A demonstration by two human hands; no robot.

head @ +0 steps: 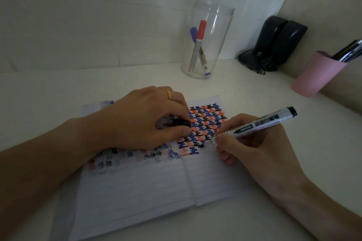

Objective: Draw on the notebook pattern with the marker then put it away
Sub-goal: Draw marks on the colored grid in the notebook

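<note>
While right hand (252, 141) grips cylindrical marker (262, 122), w/ lined notebook (137, 188) open flat

Bare forearms, no sleeves; a thin yellow ring (168, 94) on the left hand (145, 121).

White surface (274, 191): open notebook (137, 188) centre; clear jar (205, 45), black stapler (274, 45), pink cup (315, 76) behind.

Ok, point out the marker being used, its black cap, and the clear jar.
marker (260, 123): head view, on the white labelled barrel above the right hand.
black cap (181, 122): head view, on the cap's side, pinched in the left hand.
clear jar (221, 31): head view, on its bare right wall.
</note>
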